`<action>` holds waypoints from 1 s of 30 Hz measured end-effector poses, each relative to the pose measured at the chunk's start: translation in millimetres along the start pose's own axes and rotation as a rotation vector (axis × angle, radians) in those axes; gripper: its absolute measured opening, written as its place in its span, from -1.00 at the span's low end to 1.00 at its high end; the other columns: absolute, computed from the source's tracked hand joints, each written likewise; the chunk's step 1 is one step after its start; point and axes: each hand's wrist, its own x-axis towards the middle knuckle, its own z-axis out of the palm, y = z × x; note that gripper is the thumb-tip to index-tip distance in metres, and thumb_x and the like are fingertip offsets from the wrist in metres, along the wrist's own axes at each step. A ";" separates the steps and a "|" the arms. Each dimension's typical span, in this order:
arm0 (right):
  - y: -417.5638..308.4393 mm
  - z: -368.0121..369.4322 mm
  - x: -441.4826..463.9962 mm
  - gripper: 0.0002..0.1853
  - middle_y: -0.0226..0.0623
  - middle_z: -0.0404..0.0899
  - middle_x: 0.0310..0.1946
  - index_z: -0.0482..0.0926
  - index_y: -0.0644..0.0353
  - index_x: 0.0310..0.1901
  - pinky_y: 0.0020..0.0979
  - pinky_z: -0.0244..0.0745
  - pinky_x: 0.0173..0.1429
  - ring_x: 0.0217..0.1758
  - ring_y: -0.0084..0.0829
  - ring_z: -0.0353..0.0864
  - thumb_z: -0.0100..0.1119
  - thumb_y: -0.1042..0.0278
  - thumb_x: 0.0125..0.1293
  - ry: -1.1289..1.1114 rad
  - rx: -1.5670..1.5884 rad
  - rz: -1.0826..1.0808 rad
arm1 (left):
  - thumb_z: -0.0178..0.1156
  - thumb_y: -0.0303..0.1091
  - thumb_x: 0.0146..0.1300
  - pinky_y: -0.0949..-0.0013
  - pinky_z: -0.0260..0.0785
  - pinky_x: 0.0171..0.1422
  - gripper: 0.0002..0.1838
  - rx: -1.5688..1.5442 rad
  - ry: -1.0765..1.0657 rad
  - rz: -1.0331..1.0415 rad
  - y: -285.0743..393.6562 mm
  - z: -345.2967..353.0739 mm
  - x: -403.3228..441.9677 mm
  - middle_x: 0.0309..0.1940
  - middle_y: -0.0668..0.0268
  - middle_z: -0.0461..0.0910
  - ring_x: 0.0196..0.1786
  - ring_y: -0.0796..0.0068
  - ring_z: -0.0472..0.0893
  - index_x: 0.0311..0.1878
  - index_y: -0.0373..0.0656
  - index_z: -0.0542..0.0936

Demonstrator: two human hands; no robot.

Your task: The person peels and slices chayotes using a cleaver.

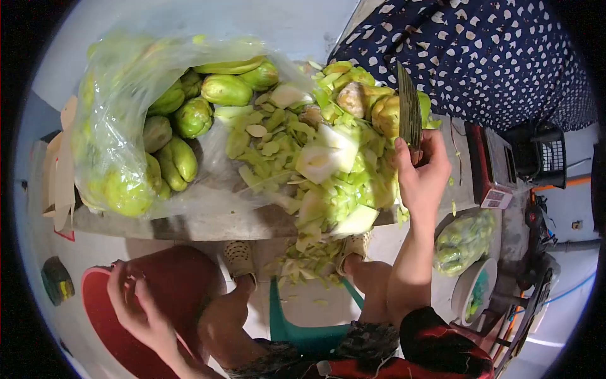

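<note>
My right hand (424, 167) is wrapped round the handle end of a knife (409, 104), its broad dark blade pointing away from me above the peel heap. Over the red tub (151, 278) at the lower left, my left hand (136, 303) has its fingers apart and holds nothing. Green chayotes (226, 90) lie in a clear plastic bag (113, 139) on the left of the bench. Pale green peels (271, 145) and cut pieces (319, 158) are heaped in the middle, with brownish chayotes (385, 114) at their back right.
A person in dark patterned clothing (480, 57) is across the bench (221, 221). At right are a red scale (495, 164), a black basket (549, 155), another bag of chayotes (464, 243) and a white bucket (464, 287). Peels lie on the floor between my feet.
</note>
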 end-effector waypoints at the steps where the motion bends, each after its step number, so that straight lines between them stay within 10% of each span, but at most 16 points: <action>1: -0.3 -0.8 0.9 -0.78 -0.47 0.32 -0.69 0.40 0.24 -0.36 -0.54 0.14 -0.53 -0.62 -0.69 0.17 0.32 0.46 0.15 0.002 0.012 0.000 | 0.12 -0.55 0.24 0.29 0.35 0.18 -0.67 0.033 -0.141 0.097 21.8 24.0 9.7 -0.02 0.11 0.58 0.03 0.34 0.54 0.08 -0.38 0.51; 4: -2.4 -3.6 2.0 -0.78 -0.51 0.32 -0.69 0.40 0.25 -0.36 -0.57 0.12 -0.53 -0.60 -0.71 0.17 0.31 0.47 0.15 0.005 0.052 0.026 | 0.23 -0.53 0.14 0.33 0.38 0.13 -0.73 0.168 -0.495 0.652 61.3 105.5 49.9 -0.14 0.07 0.59 -0.03 0.17 0.59 -0.06 -0.33 0.58; 8: -5.0 -7.9 4.5 -0.78 -0.53 0.31 -0.69 0.40 0.25 -0.35 -0.58 0.10 -0.52 -0.60 -0.73 0.17 0.31 0.47 0.16 0.016 0.031 0.051 | 0.20 -0.58 0.06 0.12 0.37 0.17 -0.49 0.433 -0.631 0.847 45.3 231.4 115.3 -0.01 0.11 0.50 0.12 0.10 0.47 0.16 -0.13 0.49; 13: -3.1 -7.0 6.5 -0.77 -0.53 0.29 -0.70 0.40 0.25 -0.36 -0.57 0.09 -0.53 -0.61 -0.71 0.16 0.32 0.47 0.16 0.032 0.068 0.042 | 0.16 -0.52 0.12 -0.10 0.26 0.31 -0.40 1.026 -0.520 0.864 17.3 300.1 154.2 0.28 0.27 0.27 0.34 0.08 0.26 0.29 0.07 0.40; 30: 1.6 -6.1 4.6 -0.77 -0.48 0.32 -0.70 0.40 0.23 -0.37 -0.56 0.11 -0.54 -0.63 -0.70 0.18 0.34 0.47 0.13 -0.016 0.096 0.013 | 0.30 -0.58 -0.04 -0.20 0.32 0.32 -0.24 1.041 -0.802 0.656 40.4 304.5 179.6 0.32 0.39 0.26 0.41 -0.12 0.15 0.29 0.20 0.38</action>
